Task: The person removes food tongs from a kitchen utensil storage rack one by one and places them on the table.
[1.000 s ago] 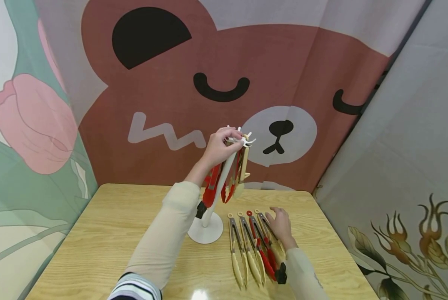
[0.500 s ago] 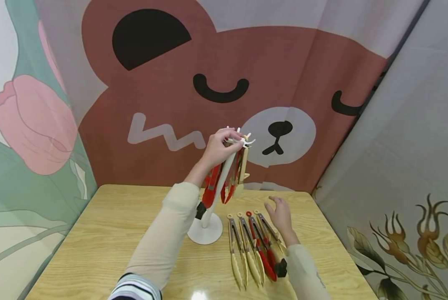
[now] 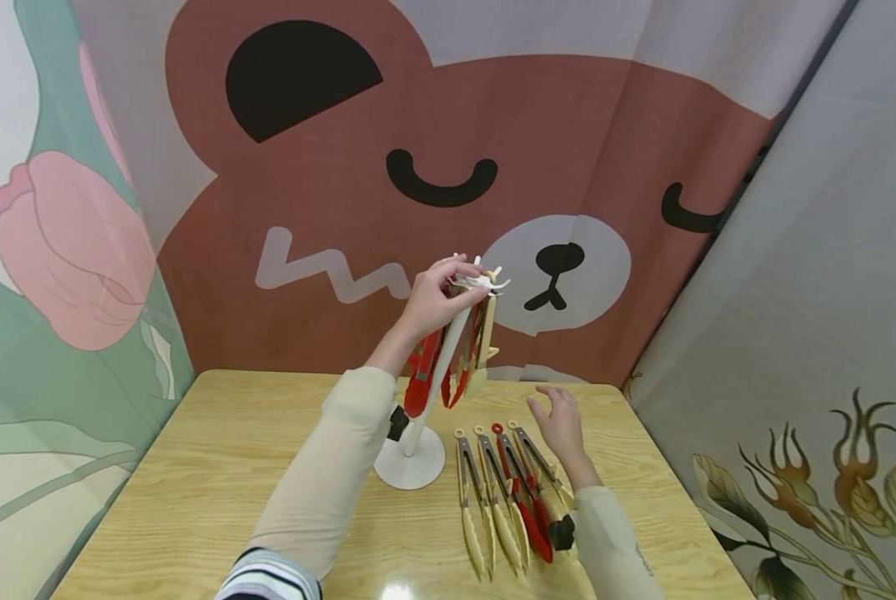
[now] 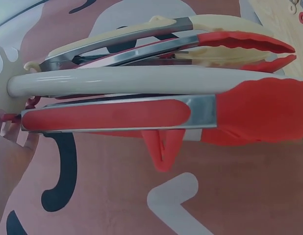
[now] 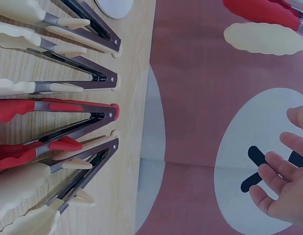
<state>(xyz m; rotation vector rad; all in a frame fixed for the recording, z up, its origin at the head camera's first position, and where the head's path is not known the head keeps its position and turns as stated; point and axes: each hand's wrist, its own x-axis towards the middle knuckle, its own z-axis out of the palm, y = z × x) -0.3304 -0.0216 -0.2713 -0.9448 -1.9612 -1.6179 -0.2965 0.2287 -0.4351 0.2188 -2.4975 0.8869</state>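
A white stand (image 3: 420,440) with hooks at its top bears several hanging tongs. My left hand (image 3: 431,302) is at the hooks, its thumb and fingers curled about the end of red tongs (image 4: 107,115); the exact contact is partly hidden. Behind the pole hang red tongs (image 4: 161,45) and cream tongs (image 4: 117,38). My right hand (image 3: 560,423) hovers, fingers apart and loosely bent, holding nothing. Below it on the table lie cream tongs (image 3: 468,492), more cream tongs (image 3: 498,492), red tongs (image 3: 518,479) and another cream pair (image 3: 535,454), side by side.
The round white base (image 3: 410,473) stands on the wooden table (image 3: 252,467), left of the row of tongs. A curtain with a bear print (image 3: 327,183) hangs behind the table's back edge, and a flowered curtain (image 3: 808,333) is at the right.
My right hand has risen from the rightmost cream tongs and moved slightly away toward the back. My left hand stays at the hooks, its thumb and fingers slightly farther apart.
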